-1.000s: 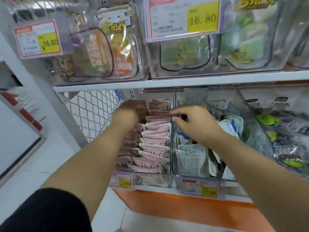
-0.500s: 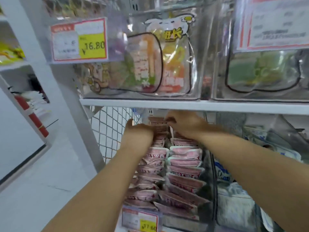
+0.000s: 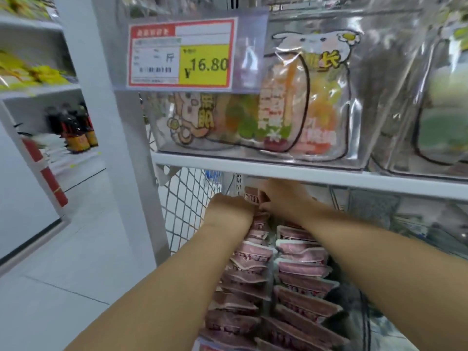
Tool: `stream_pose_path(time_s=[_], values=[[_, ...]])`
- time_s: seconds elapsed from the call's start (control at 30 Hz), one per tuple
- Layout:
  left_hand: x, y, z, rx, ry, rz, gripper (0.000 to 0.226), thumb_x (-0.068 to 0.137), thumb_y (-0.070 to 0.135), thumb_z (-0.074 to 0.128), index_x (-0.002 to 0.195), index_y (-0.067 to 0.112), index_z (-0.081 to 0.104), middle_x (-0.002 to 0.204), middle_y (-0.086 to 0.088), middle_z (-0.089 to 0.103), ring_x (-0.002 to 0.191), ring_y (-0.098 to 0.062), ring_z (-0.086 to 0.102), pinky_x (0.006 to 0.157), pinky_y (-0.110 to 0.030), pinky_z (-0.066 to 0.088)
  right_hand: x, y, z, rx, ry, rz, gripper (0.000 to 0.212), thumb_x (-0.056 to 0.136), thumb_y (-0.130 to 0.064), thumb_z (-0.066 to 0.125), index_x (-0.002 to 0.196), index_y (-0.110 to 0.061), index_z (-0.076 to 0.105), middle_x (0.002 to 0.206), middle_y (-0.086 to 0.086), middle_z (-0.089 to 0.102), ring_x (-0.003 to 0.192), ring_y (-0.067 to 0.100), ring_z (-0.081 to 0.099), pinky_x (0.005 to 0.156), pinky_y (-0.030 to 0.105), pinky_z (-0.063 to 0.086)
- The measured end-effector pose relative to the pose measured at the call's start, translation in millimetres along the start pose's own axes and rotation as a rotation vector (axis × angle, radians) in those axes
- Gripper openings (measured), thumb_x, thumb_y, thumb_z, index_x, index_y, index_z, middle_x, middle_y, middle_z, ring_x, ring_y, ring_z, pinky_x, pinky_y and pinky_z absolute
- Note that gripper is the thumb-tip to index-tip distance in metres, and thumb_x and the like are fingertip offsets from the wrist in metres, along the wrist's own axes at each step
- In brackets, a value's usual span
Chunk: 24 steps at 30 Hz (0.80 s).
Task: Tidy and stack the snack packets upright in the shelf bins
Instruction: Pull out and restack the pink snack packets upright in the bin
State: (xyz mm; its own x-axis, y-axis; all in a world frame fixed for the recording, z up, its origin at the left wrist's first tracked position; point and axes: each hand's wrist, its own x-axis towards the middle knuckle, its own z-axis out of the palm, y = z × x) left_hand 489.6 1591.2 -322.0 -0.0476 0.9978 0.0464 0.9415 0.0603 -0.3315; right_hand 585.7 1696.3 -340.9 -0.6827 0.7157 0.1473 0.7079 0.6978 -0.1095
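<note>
Two rows of pink snack packets [image 3: 301,272] lean upright in a clear bin on the lower shelf. Both my hands reach to the back of that bin, under the white shelf board [image 3: 278,173]. My left hand [image 3: 231,206] rests on the rear packets of the left row, its fingers hidden behind the wrist. My right hand [image 3: 283,198] is closed around a dark pink packet [image 3: 252,195] at the very back. The hands nearly touch each other.
Above, a clear bin [image 3: 253,117] holds cartoon-printed snack bags behind a 16.80 price tag [image 3: 181,53]. A wire mesh side panel [image 3: 187,198] borders the lower shelf on the left. A white upright post [image 3: 109,97] stands left, with bottles [image 3: 76,133] beyond.
My view has moved closer and to the left. My right hand has crossed from the neighbouring bin to the back of the pink packet bin, beside my left hand.
</note>
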Motion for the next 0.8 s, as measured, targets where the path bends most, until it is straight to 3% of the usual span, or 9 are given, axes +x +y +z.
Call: stream_pose_path(time_s=[0.1,0.17,0.23,0.27,0.33,0.43,0.53,0.7,0.8], values=[[-8.7,-2.9,1.3,0.057,0.160,0.045,0.021,0.092,0.024,0.058,0.079,0.007,0.061,0.088,-0.009,0.066,0.077,-0.024,0.061,0.071,-0.026,0.033,-10.0,3.7,-4.2,0.085,0.059,0.003,0.009,0.087,-0.021,0.062,0.081,-0.020,0.055,0.080,-0.004,0.052,0.077,0.014,0.047,0.068,0.026,0.032],[-5.8,-2.4,12.6,0.122,0.177,0.022,0.045,0.087,0.028,0.064,0.054,0.009,0.040,0.069,-0.003,0.063,0.062,-0.021,0.054,0.074,-0.025,0.037,-11.6,4.0,-5.8,0.125,0.073,-0.012,0.005,0.088,-0.022,0.061,0.086,-0.018,0.059,0.082,-0.005,0.054,0.079,0.013,0.049,0.068,0.025,0.032],[2.5,0.1,25.9,0.075,0.155,0.042,0.035,0.098,0.024,0.038,0.068,0.011,0.050,0.078,-0.001,0.062,0.083,-0.022,0.056,0.092,-0.030,0.033,-9.0,1.4,-6.4,0.104,0.041,-0.063,0.003,0.087,-0.018,0.061,0.089,-0.017,0.062,0.087,-0.002,0.060,0.083,0.015,0.053,0.068,0.023,0.031],[9.2,-0.1,25.8,0.055,0.134,0.048,0.034,0.099,0.025,0.029,0.091,0.015,0.060,0.091,0.000,0.065,0.099,-0.022,0.055,0.099,-0.032,0.028,-7.2,0.0,-5.6,0.067,0.019,-0.090,0.006,0.086,-0.015,0.060,0.090,-0.016,0.064,0.092,0.000,0.063,0.086,0.017,0.055,0.069,0.022,0.031],[19.8,-2.4,22.7,0.064,0.072,0.060,0.031,0.099,0.025,0.035,0.121,0.026,0.056,0.110,0.002,0.065,0.118,-0.022,0.046,0.102,-0.033,0.024,-4.4,0.3,-2.5,0.026,-0.017,-0.101,0.015,0.085,-0.009,0.058,0.095,-0.016,0.067,0.102,0.002,0.066,0.095,0.020,0.058,0.072,0.022,0.031],[15.6,-7.2,16.6,-0.024,0.091,0.032,0.029,0.090,0.012,0.052,0.114,0.023,0.061,0.109,0.001,0.064,0.113,-0.022,0.051,0.096,-0.032,0.030,-3.5,6.6,0.5,0.099,-0.027,-0.048,0.016,0.087,-0.013,0.058,0.098,-0.019,0.068,0.105,0.000,0.066,0.099,0.019,0.059,0.076,0.023,0.036],[-6.1,-11.2,9.6,-0.064,0.349,0.034,0.036,0.065,0.001,0.068,0.097,0.016,0.071,0.094,-0.003,0.067,0.093,-0.026,0.062,0.090,-0.031,0.041,-8.6,10.2,-7.1,0.297,0.036,0.032,0.017,0.091,-0.022,0.055,0.103,-0.020,0.067,0.095,-0.010,0.059,0.093,0.010,0.055,0.078,0.019,0.032],[-26.3,-6.9,21.1,-0.186,0.172,0.004,0.050,0.084,0.002,0.048,0.131,0.016,0.048,0.132,-0.004,0.052,0.122,-0.024,0.047,0.100,-0.037,0.038,-16.0,1.7,-10.2,0.163,-0.134,-0.062,0.024,0.096,-0.024,0.049,0.112,-0.025,0.066,0.094,-0.010,0.060,0.088,0.012,0.057,0.067,0.022,0.038],[-24.3,-10.0,26.0,-0.245,0.097,0.046,0.053,0.093,0.015,0.045,0.144,0.019,0.030,0.152,-0.004,0.030,0.136,-0.024,0.032,0.105,-0.042,0.034,-15.9,0.6,-0.8,0.064,-0.201,-0.047,0.025,0.096,-0.030,0.047,0.113,-0.036,0.064,0.101,-0.006,0.063,0.093,0.017,0.058,0.078,0.030,0.044]])
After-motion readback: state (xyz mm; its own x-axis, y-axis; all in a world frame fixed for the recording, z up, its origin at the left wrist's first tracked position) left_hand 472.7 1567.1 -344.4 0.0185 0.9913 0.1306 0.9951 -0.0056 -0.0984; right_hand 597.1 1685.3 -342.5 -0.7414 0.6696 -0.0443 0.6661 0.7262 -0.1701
